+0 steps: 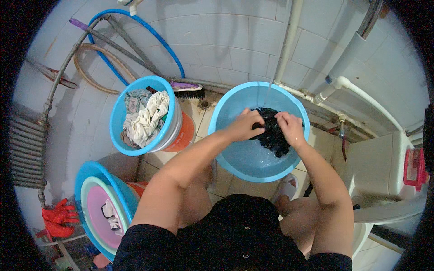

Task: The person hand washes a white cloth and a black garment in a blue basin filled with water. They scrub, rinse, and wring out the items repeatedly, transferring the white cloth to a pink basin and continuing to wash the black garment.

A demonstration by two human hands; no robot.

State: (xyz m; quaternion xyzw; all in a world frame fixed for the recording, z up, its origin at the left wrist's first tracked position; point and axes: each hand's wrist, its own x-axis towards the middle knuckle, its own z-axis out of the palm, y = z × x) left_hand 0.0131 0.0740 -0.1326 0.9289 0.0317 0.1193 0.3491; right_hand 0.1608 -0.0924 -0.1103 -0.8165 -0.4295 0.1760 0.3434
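A wet black cloth garment (272,135) is bunched up in a large light-blue basin (218,115) in front of me. My left hand (245,124) grips its left edge with curled fingers. Pinched at the garment's upper right side is my right hand (290,128). A thin stream of water (269,94) falls into the basin behind the cloth, and shallow water with some bubbles shows around it. What kind of garment it is, I cannot make out.
Left of the basin, a blue tub (115,131) of wet laundry sits on an orange bucket (181,133). Nested basins (92,212) hold small white items at lower left. Red gloves (58,219) hang nearby. A brush (187,89) lies by the wall; a toilet (375,167) stands at right.
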